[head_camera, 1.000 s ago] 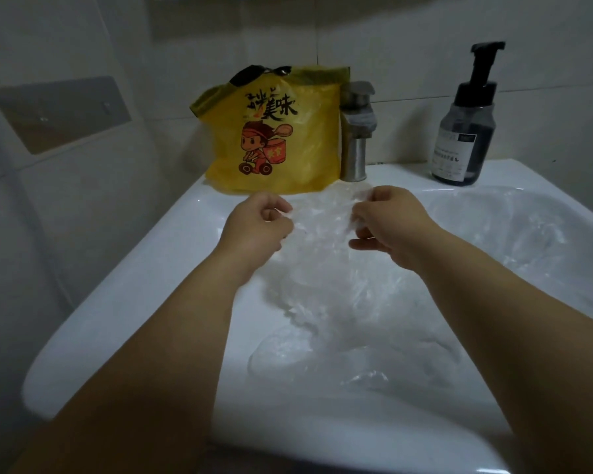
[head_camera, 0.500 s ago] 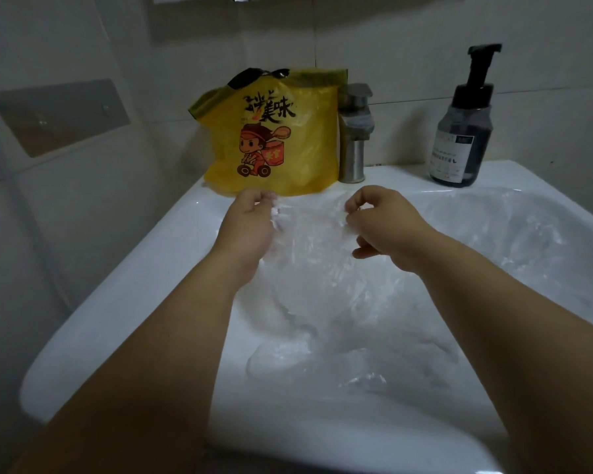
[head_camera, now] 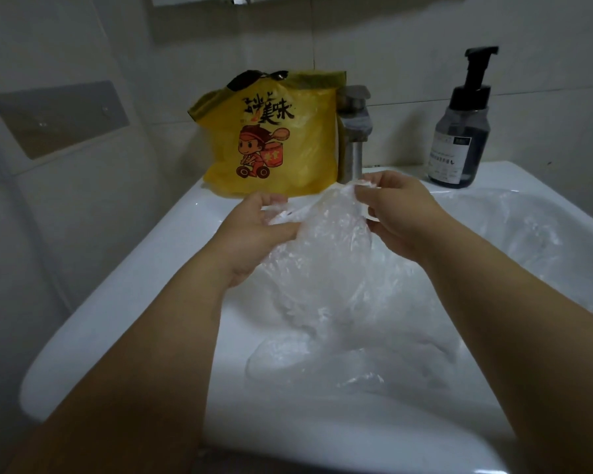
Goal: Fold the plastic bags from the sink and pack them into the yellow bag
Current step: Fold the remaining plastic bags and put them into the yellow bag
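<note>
Over the sink (head_camera: 151, 268), your left hand (head_camera: 257, 230) and right hand (head_camera: 401, 213) pinch one clear plastic bag (head_camera: 322, 244) by its top edge, unfolded. Below lie more bags (head_camera: 322, 364). Behind, the yellow bag (head_camera: 274, 142) waits on the back rim; most work looks left.

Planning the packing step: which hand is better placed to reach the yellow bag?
Probably left: the left hand sits just in front of the yellow bag; the right hand pinches the clear bag nearer the faucet.
</note>
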Demonstrator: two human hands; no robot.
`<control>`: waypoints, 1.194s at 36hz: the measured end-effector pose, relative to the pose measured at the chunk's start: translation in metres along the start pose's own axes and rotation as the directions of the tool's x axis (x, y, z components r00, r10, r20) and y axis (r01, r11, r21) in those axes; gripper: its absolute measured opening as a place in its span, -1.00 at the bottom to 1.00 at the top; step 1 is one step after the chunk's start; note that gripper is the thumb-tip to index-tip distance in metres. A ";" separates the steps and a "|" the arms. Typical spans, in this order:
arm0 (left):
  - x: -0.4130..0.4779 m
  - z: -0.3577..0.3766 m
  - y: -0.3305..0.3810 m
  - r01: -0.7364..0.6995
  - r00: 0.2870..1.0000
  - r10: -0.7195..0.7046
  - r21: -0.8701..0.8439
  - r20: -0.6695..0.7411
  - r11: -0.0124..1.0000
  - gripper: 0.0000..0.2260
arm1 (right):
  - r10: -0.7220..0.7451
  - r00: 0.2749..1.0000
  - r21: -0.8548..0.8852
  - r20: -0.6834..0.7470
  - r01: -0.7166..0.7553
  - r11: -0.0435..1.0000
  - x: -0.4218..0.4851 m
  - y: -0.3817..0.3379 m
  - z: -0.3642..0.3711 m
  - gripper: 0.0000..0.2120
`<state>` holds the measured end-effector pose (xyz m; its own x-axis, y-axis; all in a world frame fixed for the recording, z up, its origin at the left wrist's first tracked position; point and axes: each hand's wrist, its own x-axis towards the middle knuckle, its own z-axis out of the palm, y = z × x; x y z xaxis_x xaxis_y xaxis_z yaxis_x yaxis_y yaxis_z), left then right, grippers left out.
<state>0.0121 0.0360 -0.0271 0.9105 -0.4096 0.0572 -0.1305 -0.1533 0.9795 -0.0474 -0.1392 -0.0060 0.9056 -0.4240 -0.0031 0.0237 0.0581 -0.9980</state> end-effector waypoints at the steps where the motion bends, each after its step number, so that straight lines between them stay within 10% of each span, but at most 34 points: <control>1: 0.000 0.000 -0.001 -0.019 1.000 0.020 0.025 -0.021 1.000 -0.67 | 0.001 1.000 0.015 -0.002 -0.001 1.000 -0.001 0.000 0.002 -0.77; 14: 0.009 0.000 -0.005 -0.120 0.980 0.141 0.155 -0.138 0.981 -0.83 | -0.039 0.991 0.182 -0.124 0.062 0.981 -0.002 -0.005 0.004 -0.68; 23: 0.010 -0.011 0.003 -0.083 0.996 0.069 -0.410 -0.050 0.908 -0.61 | -0.045 0.999 0.118 -0.021 0.047 0.992 -0.006 -0.008 -0.006 -0.79; 28: 0.007 -0.024 0.007 -0.013 0.999 0.030 -0.572 0.021 0.820 -0.69 | 0.120 0.938 0.027 0.325 -0.136 0.990 -0.005 -0.009 -0.023 -0.39; 32: 0.006 -0.028 0.006 -0.005 0.990 0.086 -0.589 0.110 0.808 -0.60 | 0.181 0.932 -0.165 0.313 -0.135 0.977 -0.005 -0.004 -0.019 -0.63; 36: 0.000 -0.021 0.008 0.064 0.986 0.013 -0.445 0.168 0.894 -0.68 | 0.155 0.957 -0.002 0.245 -0.159 0.987 -0.002 -0.005 -0.015 -0.81; 43: -0.005 -0.004 -0.003 0.035 0.991 -0.075 0.340 0.107 0.940 -0.84 | 0.071 0.958 0.480 0.277 -0.202 0.853 0.000 -0.013 -0.014 -0.69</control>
<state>0.0096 0.0424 -0.0296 0.8707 -0.4904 -0.0377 -0.2242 -0.4640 0.8570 -0.0540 -0.1528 0.0063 0.9868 -0.1518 -0.0568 0.0403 0.5696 -0.8209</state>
